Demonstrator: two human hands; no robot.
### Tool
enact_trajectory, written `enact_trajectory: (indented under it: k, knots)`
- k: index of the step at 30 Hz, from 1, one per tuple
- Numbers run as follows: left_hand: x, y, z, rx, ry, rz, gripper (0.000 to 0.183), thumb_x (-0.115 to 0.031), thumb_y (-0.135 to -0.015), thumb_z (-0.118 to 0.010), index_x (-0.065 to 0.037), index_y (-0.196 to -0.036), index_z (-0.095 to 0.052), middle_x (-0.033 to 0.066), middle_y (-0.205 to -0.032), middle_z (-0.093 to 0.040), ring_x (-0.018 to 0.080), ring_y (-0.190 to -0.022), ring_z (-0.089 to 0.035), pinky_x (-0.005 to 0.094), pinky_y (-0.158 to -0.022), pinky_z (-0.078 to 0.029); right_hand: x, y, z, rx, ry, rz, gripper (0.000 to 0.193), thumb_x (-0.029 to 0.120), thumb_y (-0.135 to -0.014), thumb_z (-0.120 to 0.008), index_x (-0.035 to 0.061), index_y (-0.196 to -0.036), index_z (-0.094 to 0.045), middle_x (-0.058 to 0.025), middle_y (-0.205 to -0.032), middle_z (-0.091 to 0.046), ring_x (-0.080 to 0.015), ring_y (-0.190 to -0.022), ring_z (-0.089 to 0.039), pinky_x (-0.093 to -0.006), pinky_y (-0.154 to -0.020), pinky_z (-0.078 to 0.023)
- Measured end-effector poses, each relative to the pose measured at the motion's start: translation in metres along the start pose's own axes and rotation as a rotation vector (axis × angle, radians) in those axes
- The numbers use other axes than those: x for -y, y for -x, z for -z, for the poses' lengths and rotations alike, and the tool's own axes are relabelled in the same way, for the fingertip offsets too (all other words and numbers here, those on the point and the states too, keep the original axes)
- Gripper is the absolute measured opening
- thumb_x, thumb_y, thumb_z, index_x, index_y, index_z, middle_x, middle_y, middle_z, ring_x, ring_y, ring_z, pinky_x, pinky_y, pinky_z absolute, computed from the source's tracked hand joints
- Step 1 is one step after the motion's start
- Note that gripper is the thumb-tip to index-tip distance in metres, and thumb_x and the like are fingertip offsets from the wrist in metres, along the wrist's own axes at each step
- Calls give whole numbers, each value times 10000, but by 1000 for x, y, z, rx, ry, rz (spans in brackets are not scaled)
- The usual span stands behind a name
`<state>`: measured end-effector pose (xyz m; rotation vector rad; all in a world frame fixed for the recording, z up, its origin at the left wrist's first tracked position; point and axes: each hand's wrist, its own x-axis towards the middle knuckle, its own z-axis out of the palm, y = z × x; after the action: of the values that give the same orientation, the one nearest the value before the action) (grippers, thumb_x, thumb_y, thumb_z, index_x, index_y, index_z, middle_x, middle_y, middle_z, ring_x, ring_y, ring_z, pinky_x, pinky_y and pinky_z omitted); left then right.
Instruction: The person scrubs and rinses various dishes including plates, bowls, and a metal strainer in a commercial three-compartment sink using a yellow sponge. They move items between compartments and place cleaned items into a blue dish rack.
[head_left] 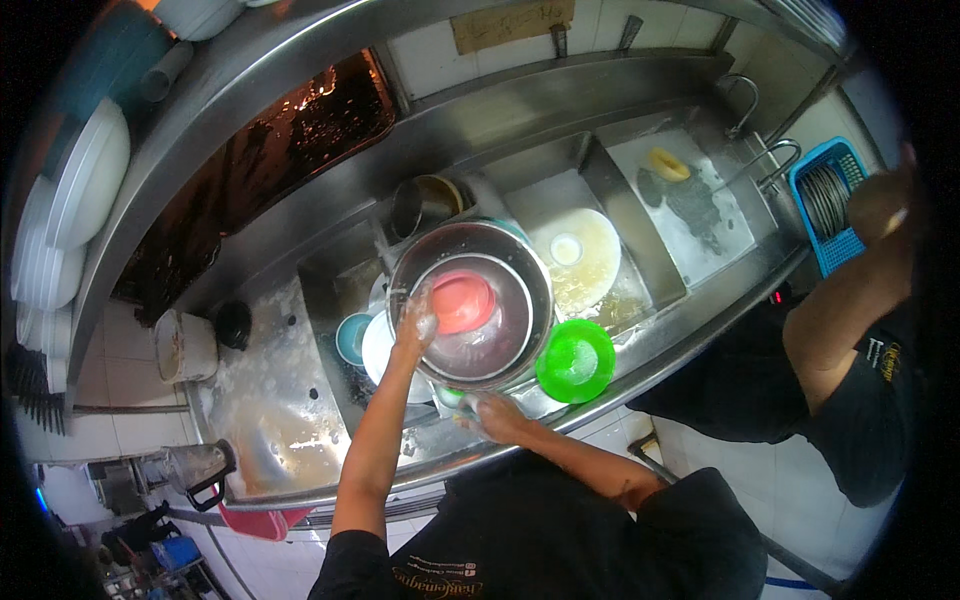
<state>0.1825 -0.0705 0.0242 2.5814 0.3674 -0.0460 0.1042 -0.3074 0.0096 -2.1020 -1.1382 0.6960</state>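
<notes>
Steel fills nearly the whole view: a long stainless worktop [270, 420] with sinks sunk into it, wet and soapy, with a tiled wall behind and a shelf of stacked white plates [85, 190] off to the left. Largest of the loose things is a big steel bowl [520, 262] standing over the near sink, with a smaller steel bowl [500, 330] nested inside it and a pink bowl [462, 300] lying in that. A round white dish [590, 262] rests in the next sink to the right, a bright green bowl [575, 360] sits on the front edge just right of the big bowl, and a blue basket [835, 215] of dishes stands at the far right, where another person's arm [850, 290] reaches up. A small blue bowl [352, 335] and a white plate [380, 345] lie low at the big bowl's left side. The left hand [415, 322] is foamy and rests on the left rim of the nested bowls, fingers bent over the edge as if gripping it; the pink bowl lies just to its right, touching or nearly so. The right hand [492, 412] is lower, at the near front edge below the big bowl, closed round something small and pale that I cannot make out. So the left hand is the nearer one to the pink bowl, which lies inward from it toward the bowl's middle.
</notes>
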Motion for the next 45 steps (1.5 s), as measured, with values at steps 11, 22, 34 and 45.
enact_trajectory:
  k: [11,22,34,45]
  knots:
    - [18,-6,-12,-247,-113,37,497,-303,-947,-392,-2,-1343,-404,279,-1359,-392,406,-1188,-466,423,-1051,-328,-25,-23,-46,-54,-2,151,468,404,-875,-561,-3,-1104,-580,-256,-1077,-557,-406,-942,-573,-483,-828,-449]
    - [-21,-11,54,-247,-46,-298,201,-15,-738,-540,-32,-939,-527,198,-840,-561,407,-808,-592,473,-699,-481,-59,59,111,-738,-512,-605,527,355,-865,-610,-63,-1168,-508,-238,-1000,-623,-335,-939,-611,-407,-822,-477]
    - [-66,48,183,-794,-247,-337,116,42,-681,-565,-35,-766,-548,143,-740,-525,327,-650,-574,404,-562,-476,-172,-75,172,-214,-356,-682,617,319,-706,-682,-138,-1096,-539,-279,-1057,-601,-335,-948,-621,-392,-829,-487]
    - [60,187,212,-1225,148,396,89,-20,-748,-503,-48,-758,-419,24,-692,-394,142,-641,-379,302,-561,-348,-100,-41,155,-367,-656,-775,262,57,-726,-602,-39,-967,-567,-116,-815,-615,-212,-665,-602,-366,-567,-504]
